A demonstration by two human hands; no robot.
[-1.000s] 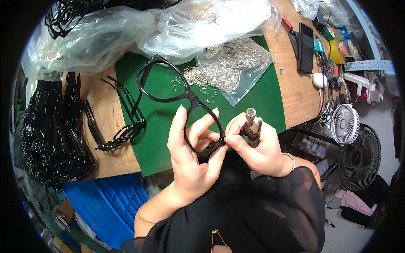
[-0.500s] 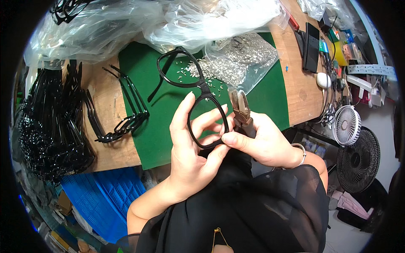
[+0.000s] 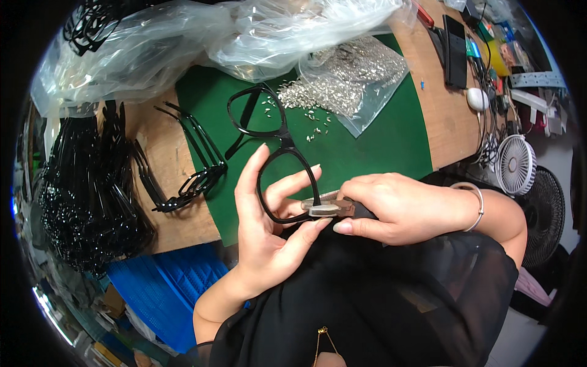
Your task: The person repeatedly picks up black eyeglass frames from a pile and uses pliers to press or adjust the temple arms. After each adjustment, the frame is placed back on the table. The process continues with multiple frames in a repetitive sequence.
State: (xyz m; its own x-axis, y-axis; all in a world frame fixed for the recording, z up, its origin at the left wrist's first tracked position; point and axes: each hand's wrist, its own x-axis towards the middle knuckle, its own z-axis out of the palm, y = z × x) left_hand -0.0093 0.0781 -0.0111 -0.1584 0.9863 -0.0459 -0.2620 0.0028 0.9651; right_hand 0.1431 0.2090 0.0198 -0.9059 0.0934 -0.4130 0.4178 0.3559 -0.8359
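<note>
My left hand point(image 3: 275, 226) grips a black eyeglass frame point(image 3: 285, 136) by its lower rim, thumb and fingers pinching the near corner. The frame is tilted over a green mat point(image 3: 379, 147), and one temple arm shows behind its far rim. My right hand point(image 3: 391, 208) is wrapped round a pair of pliers point(image 3: 333, 209). Their jaws lie across the near corner of the frame, beside my left thumb tip. Whether the jaws hold a small part there is hidden. Small silvery metal pieces point(image 3: 315, 131) are scattered on the mat beyond the frame.
A clear bag point(image 3: 367, 85) of silvery pieces lies on the mat. Several black glasses frames point(image 3: 195, 183) rest at left beside a large pile of black frames point(image 3: 92, 196). Plastic sheeting point(image 3: 244, 37) spans the back. A phone point(image 3: 454, 52), cables and a white fan point(image 3: 515, 164) stand at right.
The pliers have swung from pointing away, above the frame's corner, to lying sideways across it. My right hand has turned with them; my left hand still holds the frame.
</note>
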